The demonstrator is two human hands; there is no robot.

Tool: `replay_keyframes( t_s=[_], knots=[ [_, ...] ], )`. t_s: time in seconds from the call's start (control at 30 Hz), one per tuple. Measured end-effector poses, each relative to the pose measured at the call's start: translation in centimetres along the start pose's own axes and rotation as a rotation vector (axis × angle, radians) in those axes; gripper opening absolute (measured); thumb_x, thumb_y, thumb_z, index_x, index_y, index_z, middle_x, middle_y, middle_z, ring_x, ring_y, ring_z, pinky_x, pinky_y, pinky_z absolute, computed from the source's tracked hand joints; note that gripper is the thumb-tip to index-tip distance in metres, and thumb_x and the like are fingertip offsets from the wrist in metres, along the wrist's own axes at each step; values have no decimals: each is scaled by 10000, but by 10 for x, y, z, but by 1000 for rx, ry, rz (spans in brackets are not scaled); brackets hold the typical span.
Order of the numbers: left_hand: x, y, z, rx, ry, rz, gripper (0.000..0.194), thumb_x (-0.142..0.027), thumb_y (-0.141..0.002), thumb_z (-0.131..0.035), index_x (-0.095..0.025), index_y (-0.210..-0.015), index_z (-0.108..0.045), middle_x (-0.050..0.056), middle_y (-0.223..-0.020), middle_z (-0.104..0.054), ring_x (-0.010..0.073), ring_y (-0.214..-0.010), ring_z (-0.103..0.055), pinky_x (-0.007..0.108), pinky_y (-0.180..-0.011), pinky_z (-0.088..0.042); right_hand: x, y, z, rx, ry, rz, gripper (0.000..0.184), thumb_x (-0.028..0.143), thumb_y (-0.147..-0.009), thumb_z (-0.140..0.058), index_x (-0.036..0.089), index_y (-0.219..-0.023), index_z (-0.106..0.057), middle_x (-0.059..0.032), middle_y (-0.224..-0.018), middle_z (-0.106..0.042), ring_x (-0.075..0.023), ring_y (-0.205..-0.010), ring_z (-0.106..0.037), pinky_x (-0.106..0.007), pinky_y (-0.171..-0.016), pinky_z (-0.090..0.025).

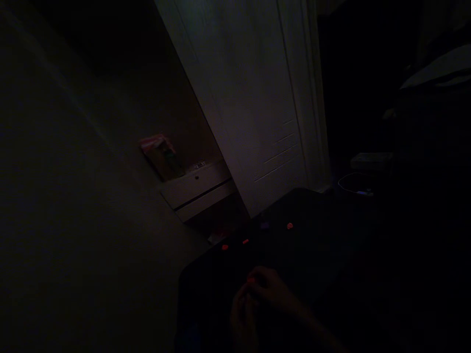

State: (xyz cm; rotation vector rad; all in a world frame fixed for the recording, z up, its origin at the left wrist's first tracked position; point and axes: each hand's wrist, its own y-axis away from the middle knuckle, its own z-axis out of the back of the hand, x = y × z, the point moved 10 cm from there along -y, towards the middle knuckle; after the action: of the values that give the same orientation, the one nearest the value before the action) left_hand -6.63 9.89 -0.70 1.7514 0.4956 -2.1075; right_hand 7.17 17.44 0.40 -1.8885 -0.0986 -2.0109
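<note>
The view is very dark. Low in the middle, my right hand [271, 289] pinches a small red piece [250, 280] between thumb and fingertips. My left hand [243, 314] comes up from below with curled fingers, and its fingertips meet the same red piece. What kind of piece it is, I cannot make out. Beyond my hands, a dark tabletop [312, 245] bears more small red pieces: one at the left [224, 247], a flat one [246, 241] and a rounded one [290, 226]. A small dark bluish object [264, 225] stands near the far edge.
Behind the table are a pale panelled door [253, 108] and a white drawer unit [195, 189] with a red-topped bag or box [162, 157] on it. A wall [91, 220] runs along the left. A white cable [344, 184] lies at the right.
</note>
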Motion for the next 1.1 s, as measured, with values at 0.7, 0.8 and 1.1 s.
replay_keyframes(
  t_s=[0.7,0.8,1.1],
  knots=[
    [6,-9,6,19,36,6,767,-745,-584,-763,-122,-1031,-755,116,-813,-743,237,-708,-691,328,-662,-550,0,-1,-5,-5,-2,-9,203,322,-867,-642,155,-953,-718,-56,-886,-725,-194,-804,-648,-260,-683,-466],
    [6,-7,4,41,31,19,773,-757,-584,-756,-119,-1019,-753,124,-831,-742,233,-696,-686,330,-649,-547,4,0,-4,-8,13,1,215,332,-871,-639,151,-957,-717,-62,-893,-726,-200,-821,-647,-270,-706,-470],
    [2,-4,6,8,-4,18,865,-818,-565,-718,-104,-1053,-737,109,-760,-726,219,-653,-661,316,-608,-528,8,1,-3,-14,47,7,193,311,-872,-636,162,-955,-728,-59,-912,-739,-198,-831,-658,-271,-718,-471]
  ],
)
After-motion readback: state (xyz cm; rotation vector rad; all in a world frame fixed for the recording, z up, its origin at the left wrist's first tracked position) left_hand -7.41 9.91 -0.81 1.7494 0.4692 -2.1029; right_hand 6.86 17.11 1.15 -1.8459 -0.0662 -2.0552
